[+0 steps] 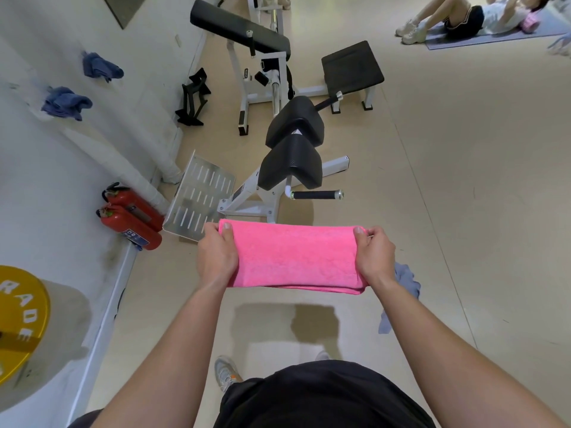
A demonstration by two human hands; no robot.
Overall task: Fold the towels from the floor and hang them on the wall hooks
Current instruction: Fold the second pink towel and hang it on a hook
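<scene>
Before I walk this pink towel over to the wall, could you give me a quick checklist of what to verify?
1. Left hand grip on the pink towel: ok, holds the left end.
2. Right hand grip: ok, holds the right end.
3. Towel folded: ok, layered edges show along the near side.
4. Free wall hook: cannot tell; two blue towels hang on the wall, but no bare hook shows.
5. Floor cleared: not ok, a grey towel lies behind the right wrist.

Two red fire extinguishers lie by the left wall, near white-framed exercise benches; a yellow weight plate sits nearer.
</scene>
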